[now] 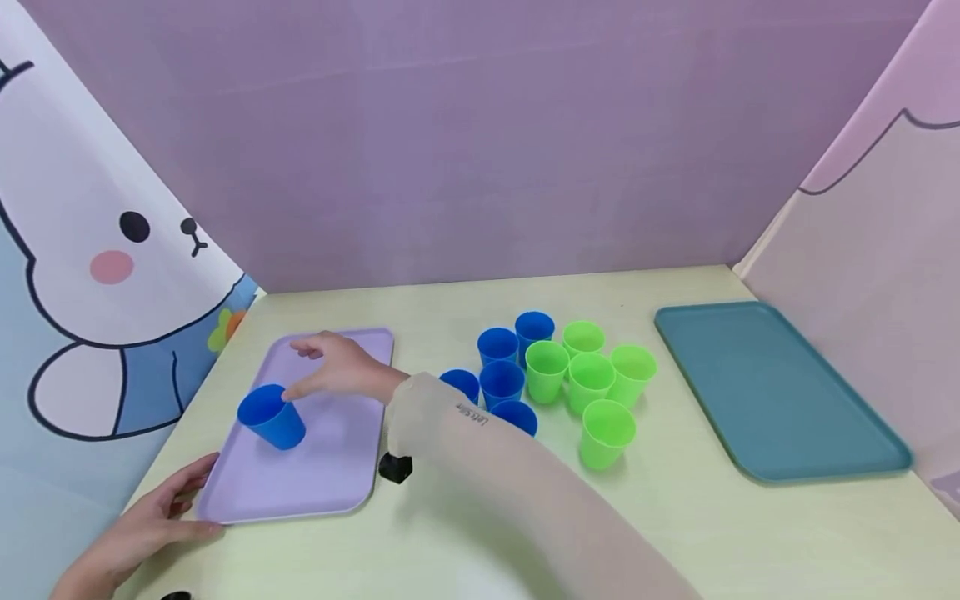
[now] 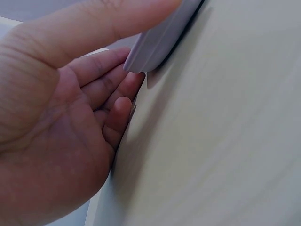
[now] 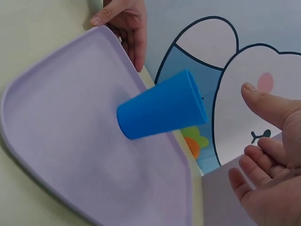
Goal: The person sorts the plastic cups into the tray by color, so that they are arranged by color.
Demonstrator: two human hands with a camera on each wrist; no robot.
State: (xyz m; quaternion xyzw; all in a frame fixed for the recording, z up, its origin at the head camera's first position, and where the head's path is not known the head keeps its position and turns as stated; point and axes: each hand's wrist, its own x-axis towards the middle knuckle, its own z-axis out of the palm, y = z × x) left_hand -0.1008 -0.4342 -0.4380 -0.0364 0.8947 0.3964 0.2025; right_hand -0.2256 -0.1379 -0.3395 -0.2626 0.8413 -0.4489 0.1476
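Observation:
A blue cup (image 1: 273,418) stands on the lilac tray (image 1: 330,492) at the left of the table. My right hand (image 1: 337,367) is just beyond the cup, thumb and fingers spread apart. From the right wrist view, that hand (image 3: 270,155) is clear of the cup (image 3: 160,108), with nothing in its grasp. My left hand (image 1: 153,521) holds the tray's near left corner, the thumb along the front edge and the fingers along the left side. Close up, the left hand (image 2: 61,127) has its fingers bent beside the tray's rim (image 2: 162,42).
Mid-table stands a group of blue cups (image 1: 498,345) and green cups (image 1: 591,380), the blue ones partly hidden by my right sleeve (image 1: 480,450). A teal tray (image 1: 780,392) lies at the right. A small black object (image 1: 395,467) sits beside the lilac tray. Walls enclose the back and sides.

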